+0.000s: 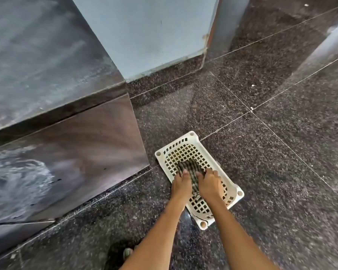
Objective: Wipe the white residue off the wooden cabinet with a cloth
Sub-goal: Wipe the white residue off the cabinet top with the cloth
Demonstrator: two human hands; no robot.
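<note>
A person's two bare arms reach down from the lower edge of the view to a white perforated plastic basket point(191, 137) lying on a dark speckled granite floor point(281, 172). Inside the basket sits a dark checked cloth point(189, 167), bunched into a loose mound.

The left hand point(180, 184) and the right hand point(210, 184) are side by side on the cloth. The fingers of both hands curl down into the fabric and grasp it; a strip of checked cloth shows between the two hands and runs back toward the wrists. The rest of the mound lies just beyond the fingertips, toward the basket's far end.

Well to the left of the fingers, and higher, stands the dark wooden cabinet point(98, 133). White residue point(18, 178) swirls across the lower left of its front face, and a paler haze streaks its top surface. Beyond the fingers, a pale blue panel point(154, 32) rises from the floor.

The step in hand looks like gathering the cloth, so wiping appears not yet begun. The next move likely calls for lifting the cloth clear of the basket walls without it snagging on the holes, then carrying it left to the cabinet front and pressing it flat against the residue.

A toe in a sandal point(127, 252) shows near the lower edge.
</note>
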